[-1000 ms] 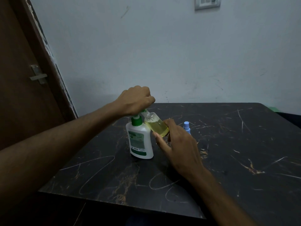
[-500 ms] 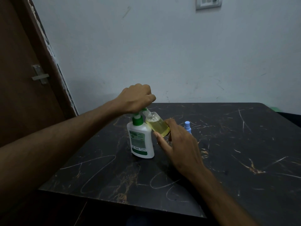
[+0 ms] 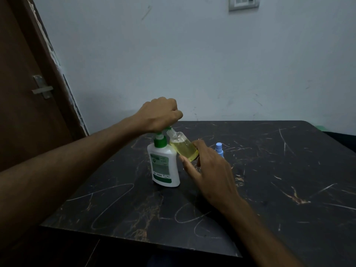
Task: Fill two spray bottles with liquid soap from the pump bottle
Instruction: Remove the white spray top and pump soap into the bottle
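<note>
A white pump bottle (image 3: 165,168) with a green collar and label stands upright on the dark marble table (image 3: 269,180). My left hand (image 3: 159,114) is closed over its green pump head, hiding most of it. My right hand (image 3: 208,170) holds a small clear spray bottle (image 3: 183,146), tilted with its open neck up against the pump spout; yellow-green liquid fills its lower part. A second bottle with a blue spray cap (image 3: 219,148) stands just behind my right hand, its body hidden.
A pale wall runs behind the table, with a switch plate (image 3: 243,2) high up. A brown door with a metal latch (image 3: 41,87) is at the left. A green object (image 3: 320,128) shows at the table's far right corner.
My left hand has risen slightly and the pump stem shows a little more. The tilted spray bottle and my right hand stay in place.
</note>
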### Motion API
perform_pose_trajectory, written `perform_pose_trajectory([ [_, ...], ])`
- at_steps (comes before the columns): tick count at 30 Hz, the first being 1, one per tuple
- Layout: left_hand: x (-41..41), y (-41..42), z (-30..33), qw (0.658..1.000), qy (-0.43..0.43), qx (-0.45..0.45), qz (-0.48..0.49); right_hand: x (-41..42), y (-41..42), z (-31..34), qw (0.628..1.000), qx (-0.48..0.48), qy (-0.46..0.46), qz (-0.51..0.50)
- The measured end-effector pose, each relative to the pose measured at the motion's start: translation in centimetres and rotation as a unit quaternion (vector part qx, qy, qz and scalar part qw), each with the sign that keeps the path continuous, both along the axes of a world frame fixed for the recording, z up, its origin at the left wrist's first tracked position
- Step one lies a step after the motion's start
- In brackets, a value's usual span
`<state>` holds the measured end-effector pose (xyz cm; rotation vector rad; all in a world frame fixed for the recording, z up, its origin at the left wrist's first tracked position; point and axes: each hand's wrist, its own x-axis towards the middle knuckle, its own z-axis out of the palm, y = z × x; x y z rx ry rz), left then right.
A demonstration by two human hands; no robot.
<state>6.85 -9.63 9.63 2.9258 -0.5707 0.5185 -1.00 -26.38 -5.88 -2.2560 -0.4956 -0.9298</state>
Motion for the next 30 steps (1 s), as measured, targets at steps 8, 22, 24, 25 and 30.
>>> perform_pose_trajectory([
  [8,0.11,0.23,-0.39,1.0,0.008,-0.007,0.001,0.04,0.03,-0.02,1.0,-0.004,0.004,0.002],
  [22,0.09,0.03,-0.08,1.0,0.015,-0.014,-0.007,-0.01,0.0,0.07,1.0,-0.005,0.008,0.002],
  [24,0.26,-0.01,-0.24,1.0,0.021,-0.014,-0.006,0.08,0.01,0.05,1.0,-0.005,0.008,0.001],
  [25,0.33,0.04,-0.46,1.0,0.024,-0.014,-0.003,0.05,0.03,0.07,1.0,-0.003,0.007,0.001],
  [30,0.23,0.31,-0.72,1.0,0.016,-0.008,0.003,-0.23,0.06,0.3,1.0,0.0,0.004,0.002],
])
